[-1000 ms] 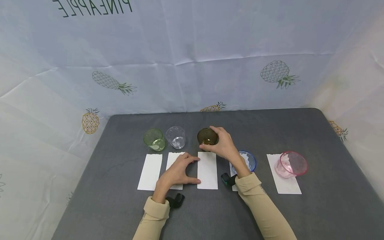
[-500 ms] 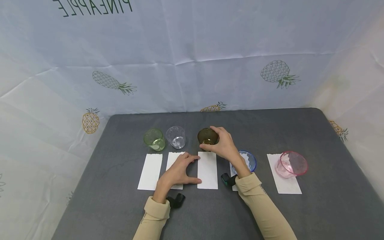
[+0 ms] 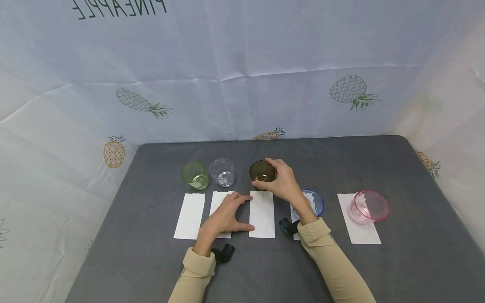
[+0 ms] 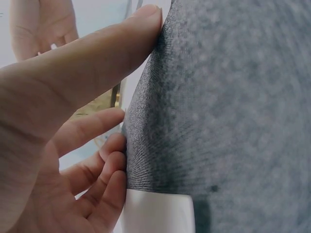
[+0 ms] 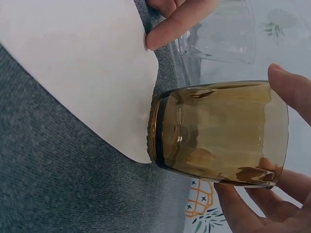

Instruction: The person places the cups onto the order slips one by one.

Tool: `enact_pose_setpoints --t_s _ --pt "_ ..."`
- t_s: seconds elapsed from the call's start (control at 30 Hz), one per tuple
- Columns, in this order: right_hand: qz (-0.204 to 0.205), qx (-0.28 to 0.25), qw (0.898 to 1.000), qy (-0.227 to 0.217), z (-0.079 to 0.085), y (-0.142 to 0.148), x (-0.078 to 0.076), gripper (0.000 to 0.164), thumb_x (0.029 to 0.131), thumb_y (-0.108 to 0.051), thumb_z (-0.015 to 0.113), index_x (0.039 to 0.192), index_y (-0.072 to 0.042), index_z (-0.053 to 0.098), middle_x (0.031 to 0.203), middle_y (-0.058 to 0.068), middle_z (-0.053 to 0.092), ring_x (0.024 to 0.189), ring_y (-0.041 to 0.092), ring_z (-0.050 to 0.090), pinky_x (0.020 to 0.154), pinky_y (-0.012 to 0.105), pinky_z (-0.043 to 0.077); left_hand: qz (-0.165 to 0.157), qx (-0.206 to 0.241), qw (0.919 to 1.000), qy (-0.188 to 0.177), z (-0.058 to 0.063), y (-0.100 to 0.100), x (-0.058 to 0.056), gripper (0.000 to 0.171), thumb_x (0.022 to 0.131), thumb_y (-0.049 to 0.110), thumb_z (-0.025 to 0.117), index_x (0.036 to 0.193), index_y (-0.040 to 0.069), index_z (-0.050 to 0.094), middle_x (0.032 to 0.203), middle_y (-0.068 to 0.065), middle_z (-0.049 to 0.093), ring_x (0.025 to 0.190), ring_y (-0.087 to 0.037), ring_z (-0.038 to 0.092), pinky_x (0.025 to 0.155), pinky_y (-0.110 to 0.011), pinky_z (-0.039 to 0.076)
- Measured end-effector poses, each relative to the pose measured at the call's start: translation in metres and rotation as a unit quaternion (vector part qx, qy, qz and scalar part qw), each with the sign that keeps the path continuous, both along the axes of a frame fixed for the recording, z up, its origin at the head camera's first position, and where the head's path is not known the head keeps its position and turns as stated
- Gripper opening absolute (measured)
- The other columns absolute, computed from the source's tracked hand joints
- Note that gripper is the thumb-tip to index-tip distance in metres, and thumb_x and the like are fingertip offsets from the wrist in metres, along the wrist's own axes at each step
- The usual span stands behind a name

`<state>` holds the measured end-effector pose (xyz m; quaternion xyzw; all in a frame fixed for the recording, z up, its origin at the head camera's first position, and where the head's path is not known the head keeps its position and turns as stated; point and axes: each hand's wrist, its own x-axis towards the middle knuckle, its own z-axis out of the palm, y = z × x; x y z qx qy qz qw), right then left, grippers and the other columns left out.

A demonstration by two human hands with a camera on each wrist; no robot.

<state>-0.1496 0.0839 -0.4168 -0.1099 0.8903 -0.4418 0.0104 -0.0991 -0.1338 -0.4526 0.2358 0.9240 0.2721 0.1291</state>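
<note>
My right hand (image 3: pixel 282 183) holds an amber drinking glass (image 5: pixel 223 131) near its rim, thumb on one side and fingers on the other. The glass is upright, its base at the far end of a white paper strip (image 3: pixel 262 214); whether it stands on the strip or the table I cannot tell. My left hand (image 3: pixel 225 214) touches that strip's left edge with index finger and thumb spread apart. In the left wrist view the thumb (image 4: pixel 121 41) is straight and the other fingers bend loosely. Beneath the left hand another white strip (image 3: pixel 221 202) is partly covered.
On the grey table (image 3: pixel 144 219), a green glass (image 3: pixel 195 174) and a clear glass (image 3: pixel 222 172) stand behind the left strips. A blue-rimmed glass (image 3: pixel 320 206) stands on a strip, partly behind my right forearm. Farther right, a pink glass (image 3: pixel 363 206) rests on another strip.
</note>
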Motion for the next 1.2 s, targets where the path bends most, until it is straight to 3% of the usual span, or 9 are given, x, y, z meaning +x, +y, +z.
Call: enact_pose_setpoints --t_s 0.53,0.77,1.2 --pt "0.003 -0.003 1.0 0.002 0.006 0.002 0.004 0.086 0.081 -0.03 0.088 0.15 0.002 0.047 0.14 0.025 0.056 0.108 0.037 0.06 0.087 0.05 0.053 0.006 0.007 0.9999 -0.01 -0.002 -0.001 -0.002 0.083 0.072 0.04 0.093 0.143 0.012 0.059 0.116 -0.01 0.059 0.103 -0.019 0.052 0.09 -0.04 0.048" --pt "0.008 -0.001 1.0 0.007 0.012 0.002 0.006 0.087 0.08 -0.031 0.088 0.15 0.001 0.048 0.141 0.024 0.056 0.098 0.031 0.057 0.08 0.04 0.049 0.003 0.01 0.9999 -0.008 -0.003 -0.001 -0.002 0.084 0.071 0.04 0.093 0.142 0.012 0.059 0.116 -0.009 0.059 0.103 -0.02 0.053 0.091 -0.041 0.048" --pt "0.012 -0.004 1.0 0.016 0.017 0.005 0.013 0.085 0.078 -0.031 0.09 0.147 0.0 0.052 0.134 0.022 0.06 0.095 0.029 0.057 0.077 0.036 0.049 0.009 0.013 0.9997 -0.019 0.0 -0.001 -0.002 0.083 0.071 0.041 0.093 0.142 0.013 0.059 0.117 -0.009 0.059 0.107 -0.021 0.054 0.095 -0.045 0.048"
